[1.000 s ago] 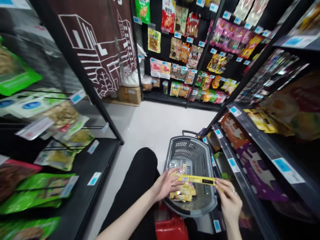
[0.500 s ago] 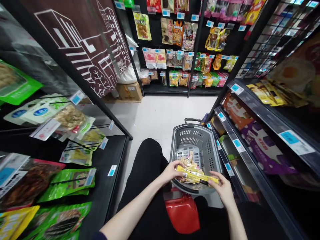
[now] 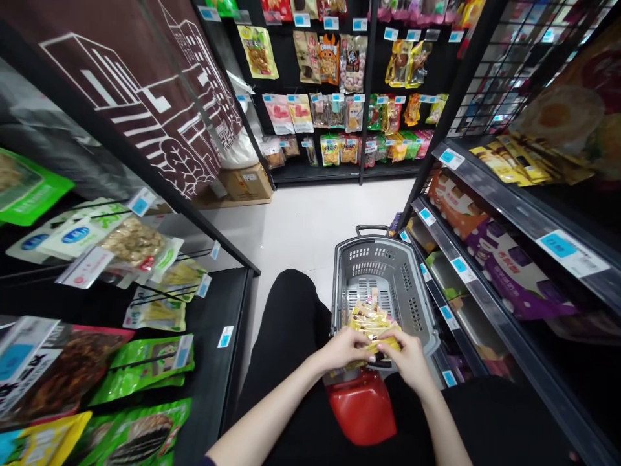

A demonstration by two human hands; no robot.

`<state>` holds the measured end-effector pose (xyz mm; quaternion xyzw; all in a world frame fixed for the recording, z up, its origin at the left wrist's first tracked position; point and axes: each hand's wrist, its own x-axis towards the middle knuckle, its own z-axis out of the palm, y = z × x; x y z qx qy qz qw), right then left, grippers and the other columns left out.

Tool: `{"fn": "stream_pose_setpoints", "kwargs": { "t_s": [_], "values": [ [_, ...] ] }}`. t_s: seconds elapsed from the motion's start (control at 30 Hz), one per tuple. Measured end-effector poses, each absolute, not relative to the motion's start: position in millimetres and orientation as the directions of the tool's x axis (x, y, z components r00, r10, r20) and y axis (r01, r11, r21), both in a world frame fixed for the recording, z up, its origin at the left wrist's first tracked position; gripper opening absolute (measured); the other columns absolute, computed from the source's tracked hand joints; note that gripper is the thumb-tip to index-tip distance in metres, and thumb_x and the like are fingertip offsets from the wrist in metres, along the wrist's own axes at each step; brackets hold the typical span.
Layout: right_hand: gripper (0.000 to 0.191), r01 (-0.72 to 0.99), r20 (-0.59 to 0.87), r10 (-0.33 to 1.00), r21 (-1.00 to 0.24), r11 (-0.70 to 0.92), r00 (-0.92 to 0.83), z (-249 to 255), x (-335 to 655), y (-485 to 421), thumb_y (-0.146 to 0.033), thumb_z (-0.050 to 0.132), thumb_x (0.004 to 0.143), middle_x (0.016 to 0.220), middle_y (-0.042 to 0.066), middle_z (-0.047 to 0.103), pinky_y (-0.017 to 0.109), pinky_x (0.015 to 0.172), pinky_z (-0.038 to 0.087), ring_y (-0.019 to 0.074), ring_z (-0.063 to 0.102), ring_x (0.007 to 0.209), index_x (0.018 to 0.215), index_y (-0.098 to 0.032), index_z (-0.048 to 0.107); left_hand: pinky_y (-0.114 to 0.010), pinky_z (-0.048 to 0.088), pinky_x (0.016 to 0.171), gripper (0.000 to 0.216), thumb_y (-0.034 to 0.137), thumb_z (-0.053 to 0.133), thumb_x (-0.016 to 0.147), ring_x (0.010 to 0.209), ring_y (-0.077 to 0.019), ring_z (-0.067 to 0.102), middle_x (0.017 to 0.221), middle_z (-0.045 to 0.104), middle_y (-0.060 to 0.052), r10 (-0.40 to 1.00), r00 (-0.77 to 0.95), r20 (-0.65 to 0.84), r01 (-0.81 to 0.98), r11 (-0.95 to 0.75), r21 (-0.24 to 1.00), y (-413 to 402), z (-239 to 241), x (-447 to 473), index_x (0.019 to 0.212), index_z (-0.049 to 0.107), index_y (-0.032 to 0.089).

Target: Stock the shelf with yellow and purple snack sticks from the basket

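Note:
Over the near end of a grey plastic shopping basket [image 3: 421, 259], my left hand [image 3: 343, 349] and my right hand [image 3: 406, 355] are close together, fingertips nearly meeting. Both have their fingers closed on yellow stick-shaped snack packets [image 3: 384, 346]; my fingers partly cover them, so how many each hand holds is unclear. More yellow and beige packets [image 3: 371, 317] lie in the basket just beyond my fingers. The basket's handle [image 3: 372, 228] sticks out at the far end.
A red glossy object [image 3: 363, 409] lies below the basket, between my black-clad legs. A shelf [image 3: 514, 220] with similar yellow packets [image 3: 524, 162] stands close on the right. Bagged snacks [image 3: 145, 353] hang on the left rack. Ahead are a cardboard box [image 3: 250, 183] and pale floor [image 3: 310, 213].
My hands have come together, the right one moving left and both slightly nearer to me. The yellow stick packet stretched between them is now mostly covered by my fingers. The view has shifted slightly.

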<state>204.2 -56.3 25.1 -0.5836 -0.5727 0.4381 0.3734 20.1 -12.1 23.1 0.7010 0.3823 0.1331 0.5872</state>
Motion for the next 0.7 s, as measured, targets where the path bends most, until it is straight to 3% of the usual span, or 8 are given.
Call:
{"fn": "stream_pose_setpoints", "kwargs": {
  "t_s": [0.17,0.27,0.33,0.4,0.5,0.6,0.7],
  "values": [
    [0.027,0.227,-0.122,0.972,-0.959,-0.167,0.202,18.4,248.7,-53.3,-0.040,0.066,0.065,0.074,0.007,0.068,0.030,0.063,0.048,0.0213,0.061,0.069,0.076,-0.016,0.066,-0.019,0.035,0.051,0.035,0.040,0.069,0.060,0.051,-0.0093,0.048,0.056,0.059,0.002,0.643,0.659,-0.390,0.350,0.197,0.916,-3.7,17.8,8.4,0.079,0.069,0.010],
    [0.031,0.113,-0.148,0.940,-0.975,-0.190,0.308,11.8,276.8,-56.6,-0.041,0.069,0.063,0.071,0.005,0.066,0.029,0.060,0.049,0.0194,0.061,0.065,0.079,-0.015,0.064,-0.026,0.044,0.054,0.043,0.039,0.073,0.054,0.052,-0.0148,0.057,0.059,0.063,-0.002,0.595,0.650,-0.472,0.219,0.448,0.867,-3.0,13.8,6.9,0.084,0.066,0.009],
    [0.033,0.034,-0.177,0.926,-0.979,-0.200,0.332,7.7,286.1,-58.7,-0.040,0.070,0.062,0.070,0.003,0.065,0.028,0.056,0.050,0.0182,0.060,0.062,0.082,-0.016,0.063,-0.030,0.048,0.056,0.041,0.037,0.075,0.052,0.053,-0.0169,0.060,0.058,0.064,-0.003,0.632,0.608,-0.480,0.129,0.518,0.846,-2.9,12.8,9.1,0.080,0.065,0.009],
    [0.033,-0.048,-0.232,0.925,-0.972,-0.229,0.301,4.0,286.4,-59.5,-0.040,0.071,0.061,0.071,0.002,0.064,0.028,0.051,0.050,0.0179,0.060,0.061,0.083,-0.017,0.062,-0.030,0.050,0.058,0.036,0.034,0.075,0.052,0.054,-0.0164,0.061,0.057,0.064,-0.003,0.684,0.565,-0.462,0.072,0.517,0.853,-2.5,13.1,11.9,0.076,0.065,0.009],
    [0.031,-0.185,-0.342,0.911,-0.934,-0.304,0.231,0.7,277.4,-58.7,-0.038,0.073,0.058,0.074,0.002,0.064,0.029,0.051,0.053,0.0191,0.062,0.064,0.079,-0.017,0.062,-0.029,0.051,0.060,0.043,0.029,0.076,0.054,0.058,-0.0164,0.062,0.066,0.066,-0.003,0.716,0.563,-0.412,-0.013,0.506,0.862,-1.6,14.7,14.2,0.091,0.063,0.011],
    [0.029,-0.305,-0.464,0.872,-0.862,-0.404,0.156,3.9,270.8,-58.7,-0.036,0.075,0.056,0.075,0.004,0.066,0.032,0.063,0.054,0.0200,0.065,0.068,0.074,-0.016,0.065,-0.032,0.051,0.063,0.052,0.027,0.075,0.056,0.069,-0.0201,0.064,0.075,0.067,-0.005,0.729,0.575,-0.373,-0.066,0.495,0.866,-0.5,16.2,14.0,0.104,0.059,0.014],
    [0.032,-0.374,-0.464,0.886,-0.819,-0.435,-0.015,12.6,271.0,-61.0,-0.038,0.071,0.062,0.092,0.010,0.068,0.034,0.078,0.050,0.0218,0.065,0.084,0.084,-0.014,0.067,-0.031,0.050,0.061,0.044,0.032,0.072,0.059,0.059,-0.0179,0.063,0.065,0.067,-0.004,0.780,0.484,-0.397,0.000,0.453,0.891,1.9,15.6,13.1,0.096,0.063,0.011]
  ]
}}
